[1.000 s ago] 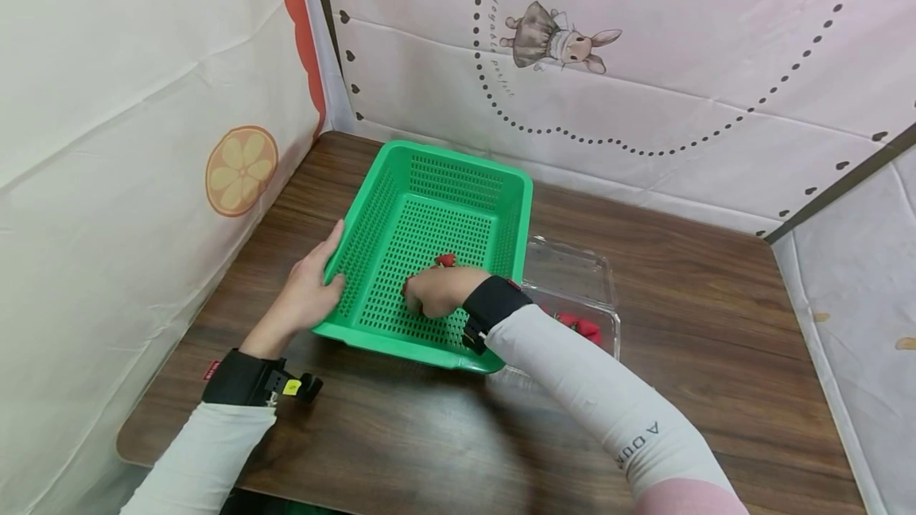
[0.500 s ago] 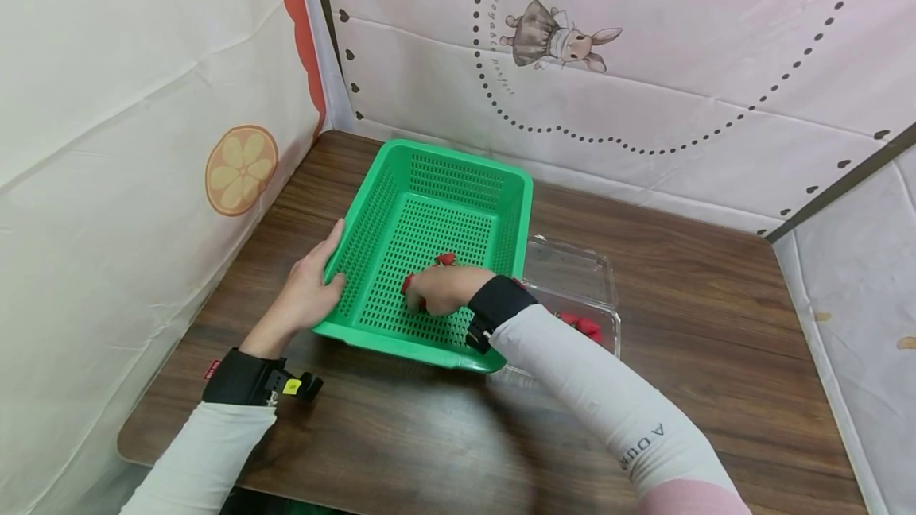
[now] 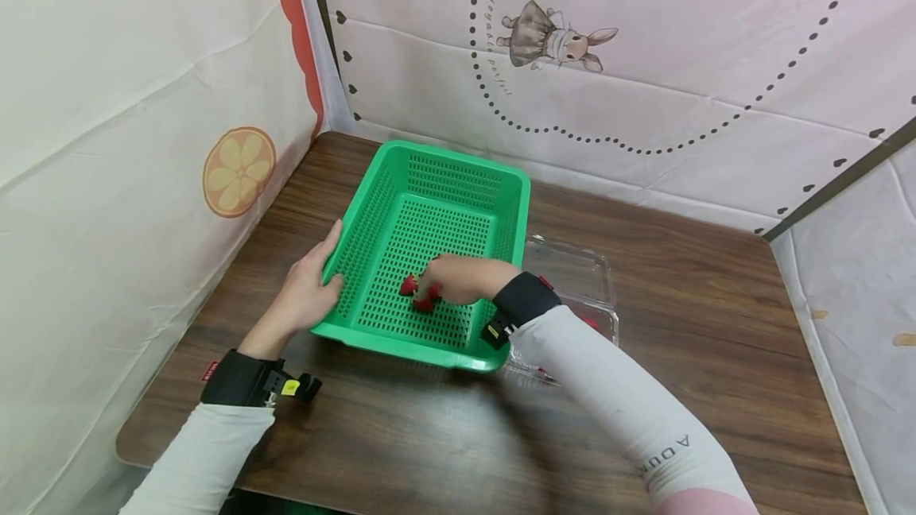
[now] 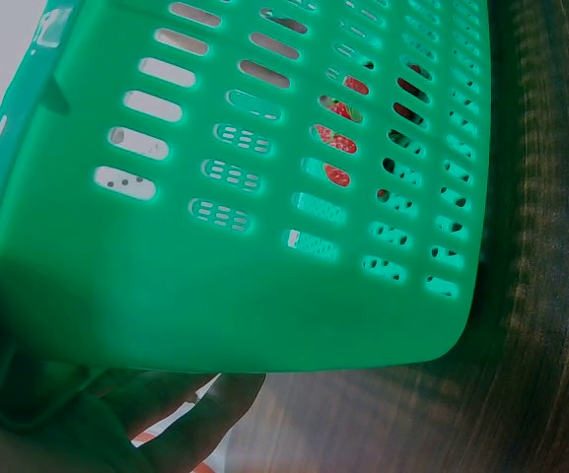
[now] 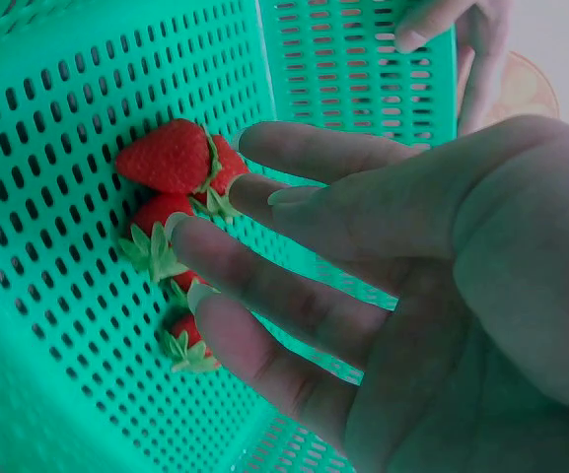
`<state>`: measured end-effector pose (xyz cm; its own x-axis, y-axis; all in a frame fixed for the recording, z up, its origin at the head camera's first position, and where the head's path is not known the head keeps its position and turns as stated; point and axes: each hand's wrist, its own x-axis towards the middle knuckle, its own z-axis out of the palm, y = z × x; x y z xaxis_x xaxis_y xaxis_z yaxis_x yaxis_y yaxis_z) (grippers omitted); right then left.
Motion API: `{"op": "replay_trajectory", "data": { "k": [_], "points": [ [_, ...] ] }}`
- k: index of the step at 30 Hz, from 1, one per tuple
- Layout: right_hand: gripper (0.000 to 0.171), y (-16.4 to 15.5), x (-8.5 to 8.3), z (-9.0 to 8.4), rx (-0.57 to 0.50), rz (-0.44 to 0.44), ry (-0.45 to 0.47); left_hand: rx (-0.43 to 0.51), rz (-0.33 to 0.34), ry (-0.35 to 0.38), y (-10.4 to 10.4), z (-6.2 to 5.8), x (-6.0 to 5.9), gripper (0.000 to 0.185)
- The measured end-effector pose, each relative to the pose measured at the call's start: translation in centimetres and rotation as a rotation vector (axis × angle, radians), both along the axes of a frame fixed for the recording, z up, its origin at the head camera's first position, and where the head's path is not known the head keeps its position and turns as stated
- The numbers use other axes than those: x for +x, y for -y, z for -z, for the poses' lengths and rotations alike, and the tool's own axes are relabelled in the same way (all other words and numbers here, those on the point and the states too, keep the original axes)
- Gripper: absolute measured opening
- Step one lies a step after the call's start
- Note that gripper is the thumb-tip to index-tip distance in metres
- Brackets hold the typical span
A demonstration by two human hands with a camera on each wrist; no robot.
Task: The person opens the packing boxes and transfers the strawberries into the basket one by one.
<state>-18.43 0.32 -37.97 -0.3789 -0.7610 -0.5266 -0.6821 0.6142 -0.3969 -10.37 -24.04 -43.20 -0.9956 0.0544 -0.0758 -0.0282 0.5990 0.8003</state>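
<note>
Several strawberries (image 5: 171, 163) are touched at the fingertips of the open right hand (image 3: 458, 278) inside the green basket (image 3: 458, 169), whose left wall is gripped by the left hand (image 3: 308, 292).

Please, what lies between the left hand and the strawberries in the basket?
Only the basket's perforated green side wall and a bare part of its floor lie between the left hand and the strawberries, as the head view shows.

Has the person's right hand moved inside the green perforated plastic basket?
Yes. The right hand has shifted right and slightly away, toward the basket's right wall, uncovering strawberries.
</note>
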Motion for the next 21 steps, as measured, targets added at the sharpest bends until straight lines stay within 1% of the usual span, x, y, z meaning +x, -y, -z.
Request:
{"op": "replay_trajectory", "data": {
  "k": [8,14,18,21],
  "points": [
    [0.064,-1.5,0.3,-1.3,-0.044,0.046,0.012,0.001,0.002,-0.008,0.0,0.0,0.0,0.082],
    [0.058,-2.9,0.6,-1.9,-0.095,0.062,-0.013,0.001,0.002,-0.004,0.0,0.0,0.0,0.082],
    [0.050,-4.2,1.1,-2.4,-0.155,0.089,0.000,-0.002,0.000,0.000,0.0,0.0,0.0,0.082],
    [0.039,-5.3,1.3,-2.7,-0.209,0.103,-0.006,-0.005,0.001,-0.002,0.0,-0.1,0.0,0.082]
  ]
}}
